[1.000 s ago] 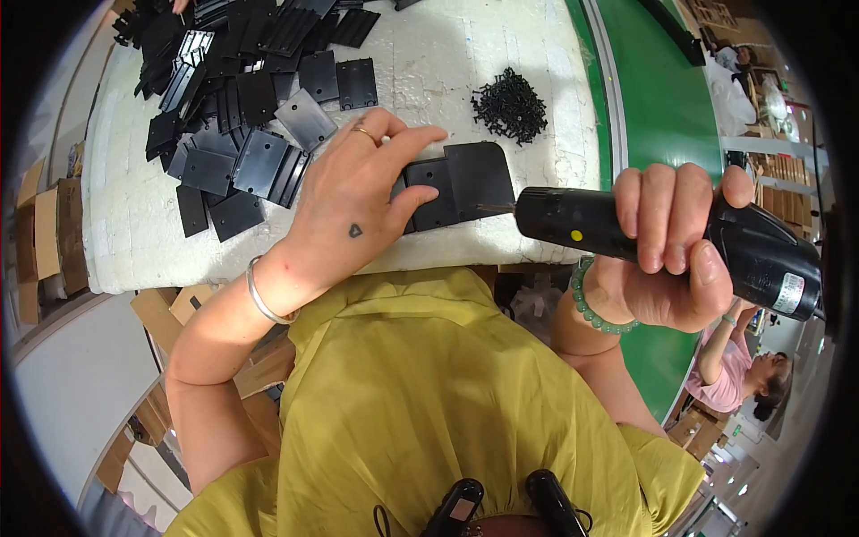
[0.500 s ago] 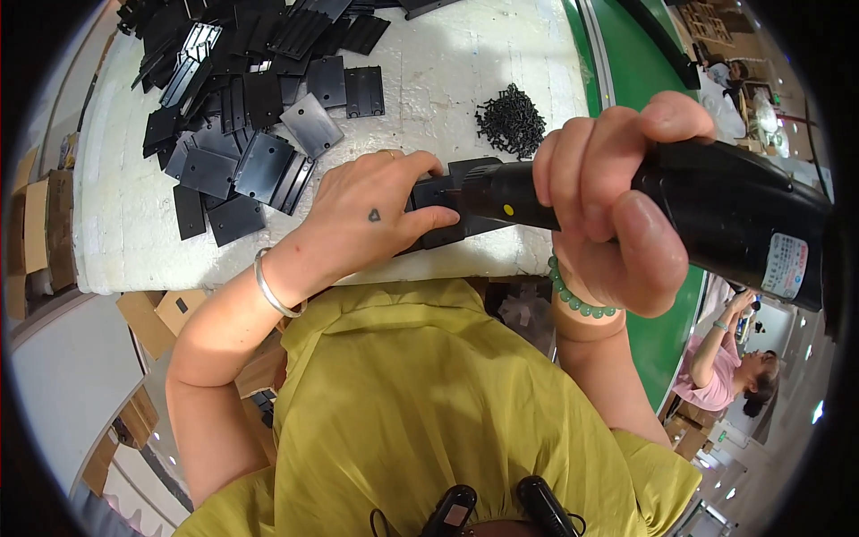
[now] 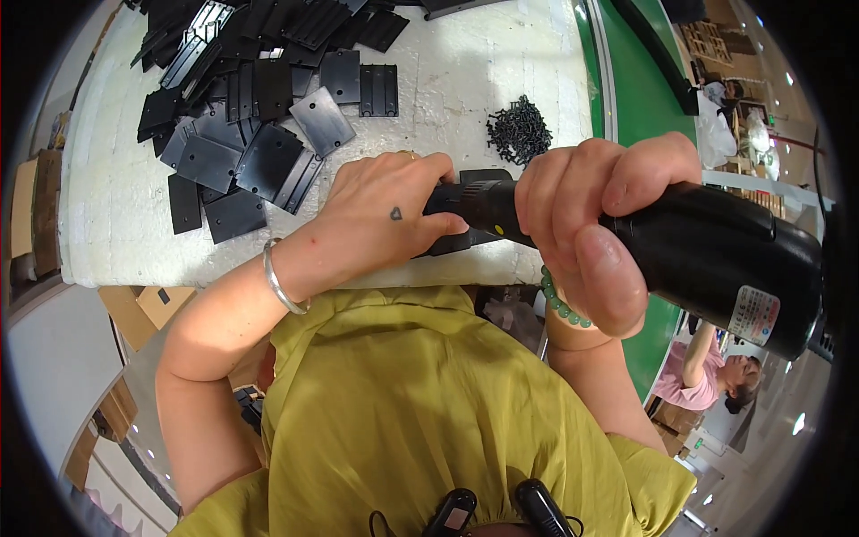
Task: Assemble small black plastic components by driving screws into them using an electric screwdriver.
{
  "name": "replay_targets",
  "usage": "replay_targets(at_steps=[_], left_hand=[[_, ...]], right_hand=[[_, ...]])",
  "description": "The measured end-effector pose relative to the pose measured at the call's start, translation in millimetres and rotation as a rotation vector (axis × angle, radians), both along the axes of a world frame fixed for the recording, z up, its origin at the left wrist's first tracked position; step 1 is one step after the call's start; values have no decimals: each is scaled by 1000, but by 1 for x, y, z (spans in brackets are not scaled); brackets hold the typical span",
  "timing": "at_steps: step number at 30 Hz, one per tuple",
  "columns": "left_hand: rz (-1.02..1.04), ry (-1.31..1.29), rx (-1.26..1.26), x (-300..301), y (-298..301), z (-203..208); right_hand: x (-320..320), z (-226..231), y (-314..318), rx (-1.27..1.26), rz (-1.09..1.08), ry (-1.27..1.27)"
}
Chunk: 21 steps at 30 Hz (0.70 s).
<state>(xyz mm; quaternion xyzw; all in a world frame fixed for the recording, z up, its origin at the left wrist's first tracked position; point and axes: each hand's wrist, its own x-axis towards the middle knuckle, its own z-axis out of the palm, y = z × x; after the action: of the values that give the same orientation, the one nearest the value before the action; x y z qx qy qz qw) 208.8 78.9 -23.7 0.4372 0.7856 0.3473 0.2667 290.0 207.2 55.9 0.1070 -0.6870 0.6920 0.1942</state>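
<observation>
Head view: right hand (image 3: 591, 224) clamped on black electric screwdriver (image 3: 707, 259), long axis pointing left toward black plate (image 3: 474, 210) at tabletop (image 3: 116, 242) near edge, left hand (image 3: 385, 215) closed over plate, nearer; screw pile (image 3: 519, 132) beyond.

A single head-worn fisheye camera looks steeply down from above the person's own chest. The white tabletop (image 3: 116, 224) fills the far, upper part of the view, its edges bending toward the dark round rim. The right hand (image 3: 591, 224) sits very close to the lens; the left hand (image 3: 385, 219) slightly farther.
</observation>
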Motion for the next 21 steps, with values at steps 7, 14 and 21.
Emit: replay_targets(at_steps=[7, 14, 21], left_hand=[[-3, 7, 74, 2, -1, -5], [10, -3, 100, 3, -4, -6], [35, -6, 151, 4, -7, -7]], right_hand=[[1, -1, -3, -28, 15, 27], [-1, -3, -5, 2, 2, 31], [-8, -7, 7, 62, 213, 144]])
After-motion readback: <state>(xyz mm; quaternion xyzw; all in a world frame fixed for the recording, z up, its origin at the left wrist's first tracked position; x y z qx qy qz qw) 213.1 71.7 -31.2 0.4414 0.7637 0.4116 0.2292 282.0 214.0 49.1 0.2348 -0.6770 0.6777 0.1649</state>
